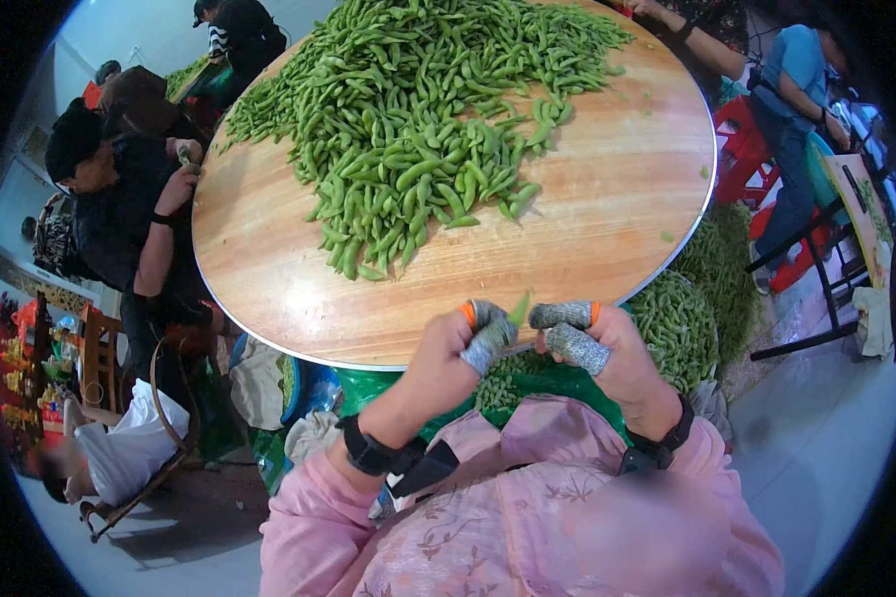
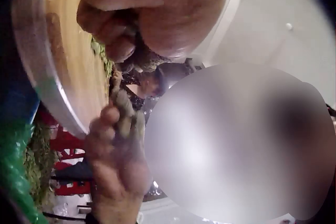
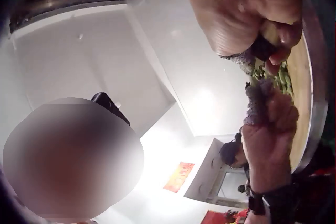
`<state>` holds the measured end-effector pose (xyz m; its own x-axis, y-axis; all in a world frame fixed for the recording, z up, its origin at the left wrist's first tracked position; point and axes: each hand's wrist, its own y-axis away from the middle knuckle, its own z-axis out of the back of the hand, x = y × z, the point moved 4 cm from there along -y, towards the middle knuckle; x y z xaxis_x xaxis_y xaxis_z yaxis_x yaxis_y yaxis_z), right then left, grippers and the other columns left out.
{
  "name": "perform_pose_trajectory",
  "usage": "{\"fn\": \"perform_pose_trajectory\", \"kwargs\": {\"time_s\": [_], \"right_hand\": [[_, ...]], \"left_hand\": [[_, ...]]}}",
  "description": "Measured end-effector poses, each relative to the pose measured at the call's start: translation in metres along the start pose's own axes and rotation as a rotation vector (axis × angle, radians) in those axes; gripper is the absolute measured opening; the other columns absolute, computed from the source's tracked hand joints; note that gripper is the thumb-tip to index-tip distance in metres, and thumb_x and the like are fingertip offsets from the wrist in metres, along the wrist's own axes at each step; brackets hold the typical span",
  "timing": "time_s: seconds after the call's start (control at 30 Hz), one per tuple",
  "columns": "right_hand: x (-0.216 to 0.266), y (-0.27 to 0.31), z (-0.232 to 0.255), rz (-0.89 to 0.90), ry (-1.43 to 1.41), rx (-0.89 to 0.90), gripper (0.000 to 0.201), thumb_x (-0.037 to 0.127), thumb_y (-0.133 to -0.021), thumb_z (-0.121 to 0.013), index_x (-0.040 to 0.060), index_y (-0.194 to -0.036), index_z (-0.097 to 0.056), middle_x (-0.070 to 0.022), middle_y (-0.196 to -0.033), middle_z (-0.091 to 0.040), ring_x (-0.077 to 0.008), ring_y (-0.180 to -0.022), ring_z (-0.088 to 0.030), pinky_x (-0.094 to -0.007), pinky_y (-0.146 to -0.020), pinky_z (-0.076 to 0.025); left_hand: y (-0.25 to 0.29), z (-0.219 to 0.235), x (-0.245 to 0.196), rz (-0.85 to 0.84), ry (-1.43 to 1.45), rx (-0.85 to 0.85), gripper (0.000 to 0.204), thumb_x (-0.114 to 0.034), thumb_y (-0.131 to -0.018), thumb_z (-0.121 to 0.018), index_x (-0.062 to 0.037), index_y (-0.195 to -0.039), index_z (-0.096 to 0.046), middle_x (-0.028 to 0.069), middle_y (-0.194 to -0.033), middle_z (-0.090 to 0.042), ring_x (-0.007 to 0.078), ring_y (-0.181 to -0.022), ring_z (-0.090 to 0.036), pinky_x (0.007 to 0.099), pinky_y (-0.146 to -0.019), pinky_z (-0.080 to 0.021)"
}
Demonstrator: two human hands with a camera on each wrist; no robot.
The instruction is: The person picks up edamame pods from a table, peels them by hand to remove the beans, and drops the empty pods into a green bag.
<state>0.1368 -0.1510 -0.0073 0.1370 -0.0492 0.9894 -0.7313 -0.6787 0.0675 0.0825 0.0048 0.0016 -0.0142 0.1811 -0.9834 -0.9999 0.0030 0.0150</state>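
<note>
My left hand [image 1: 443, 358] pinches a green soybean pod [image 1: 519, 309] between its wrapped thumb and forefinger, at the near edge of the round wooden table [image 1: 279, 284]. The pod's tip points up and away. Just right of it, my right hand [image 1: 612, 353] has its fingers curled, with thumb and forefinger close together by the pod; no pod shows in its grip. Grey wraps [image 1: 579, 348] cover the thumb and forefinger of both hands, with orange bands on the forefingers. A big heap of soybean pods [image 1: 418, 129] lies across the table's far side.
Below the table edge, green plastic [image 1: 368, 386] and more pods lie near the lap. Another large pile of pods [image 1: 677, 328] stands right of the table. A person in dark clothes [image 1: 119, 199] sits at the left; red stools [image 1: 742, 149] stand at the right.
</note>
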Motion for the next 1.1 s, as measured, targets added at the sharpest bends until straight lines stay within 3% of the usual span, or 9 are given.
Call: {"fn": "perform_pose_trajectory", "kwargs": {"time_s": [0.13, 0.33, 0.53, 0.6, 0.7, 0.8, 1.0, 1.1], "right_hand": [[0.008, 0.003, -0.016, -0.119, -0.179, 0.159, 0.020, 0.016, -0.083, -0.055, 0.0016, -0.096, -0.058, 0.0029, -0.079, -0.058, -0.0034, -0.068, -0.049, -0.0183, -0.060, -0.040], [0.007, 0.013, -0.016, -0.229, -0.225, 0.141, 0.019, 0.018, -0.083, -0.056, 0.0034, -0.094, -0.059, 0.0029, -0.079, -0.058, -0.0027, -0.069, -0.050, -0.0172, -0.061, -0.039], [-0.001, 0.011, -0.020, -0.154, -0.250, 0.141, 0.019, 0.020, -0.082, -0.057, 0.0047, -0.093, -0.060, 0.0024, -0.080, -0.059, -0.0018, -0.069, -0.050, -0.0168, -0.062, -0.040], [0.001, 0.011, -0.017, -0.187, -0.248, 0.146, 0.019, 0.021, -0.082, -0.057, 0.0049, -0.093, -0.060, 0.0020, -0.080, -0.059, -0.0020, -0.069, -0.051, -0.0169, -0.062, -0.040], [0.006, 0.016, -0.015, -0.230, -0.242, 0.125, 0.020, 0.022, -0.082, -0.057, 0.0051, -0.093, -0.060, 0.0018, -0.079, -0.059, -0.0022, -0.067, -0.051, -0.0170, -0.061, -0.041], [0.005, 0.019, -0.014, -0.245, -0.253, 0.116, 0.021, 0.023, -0.082, -0.057, 0.0056, -0.093, -0.060, 0.0019, -0.077, -0.059, -0.0019, -0.065, -0.050, -0.0168, -0.060, -0.040], [-0.004, 0.016, -0.015, -0.228, -0.254, 0.126, 0.019, 0.023, -0.082, -0.057, 0.0062, -0.090, -0.060, 0.0022, -0.075, -0.059, -0.0018, -0.063, -0.048, -0.0167, -0.056, -0.039], [-0.009, 0.014, -0.014, -0.227, -0.261, 0.093, 0.017, 0.022, -0.082, -0.057, 0.0061, -0.087, -0.060, 0.0024, -0.074, -0.058, -0.0021, -0.061, -0.047, -0.0169, -0.055, -0.037]], "left_hand": [[0.017, -0.012, 0.000, 0.073, 0.184, 0.061, 0.010, -0.008, -0.085, -0.048, -0.0007, -0.082, -0.054, -0.0033, -0.068, -0.049, 0.0053, -0.061, -0.039, 0.0206, -0.054, -0.035], [0.022, -0.013, -0.003, 0.077, 0.150, 0.137, 0.011, -0.007, -0.085, -0.047, -0.0001, -0.081, -0.055, -0.0028, -0.067, -0.049, 0.0050, -0.061, -0.040, 0.0202, -0.054, -0.035], [0.023, -0.014, -0.008, 0.041, 0.095, 0.162, 0.013, -0.013, -0.085, -0.051, -0.0015, -0.079, -0.054, -0.0055, -0.068, -0.048, 0.0038, -0.062, -0.040, 0.0182, -0.056, -0.034], [0.021, -0.014, -0.013, 0.008, 0.076, 0.126, 0.012, -0.008, -0.083, -0.049, 0.0004, -0.079, -0.057, 0.0005, -0.062, -0.047, 0.0080, -0.058, -0.040, 0.0220, -0.053, -0.035], [0.020, -0.013, -0.014, 0.040, 0.033, 0.140, 0.013, -0.008, -0.083, -0.049, 0.0007, -0.078, -0.057, 0.0019, -0.062, -0.049, 0.0097, -0.057, -0.041, 0.0235, -0.052, -0.036], [0.021, -0.016, -0.014, 0.021, 0.005, 0.147, 0.016, -0.013, -0.085, -0.050, -0.0009, -0.075, -0.055, -0.0035, -0.062, -0.045, 0.0053, -0.058, -0.038, 0.0201, -0.052, -0.034], [0.021, -0.019, -0.014, -0.090, -0.058, 0.125, 0.018, -0.013, -0.085, -0.048, -0.0009, -0.075, -0.056, -0.0028, -0.061, -0.046, 0.0054, -0.057, -0.038, 0.0207, -0.050, -0.034], [0.021, -0.018, -0.014, 0.033, -0.054, 0.176, 0.012, -0.013, -0.081, -0.054, -0.0013, -0.079, -0.056, 0.0007, -0.061, -0.051, 0.0108, -0.054, -0.047, 0.0245, -0.049, -0.038]]}}
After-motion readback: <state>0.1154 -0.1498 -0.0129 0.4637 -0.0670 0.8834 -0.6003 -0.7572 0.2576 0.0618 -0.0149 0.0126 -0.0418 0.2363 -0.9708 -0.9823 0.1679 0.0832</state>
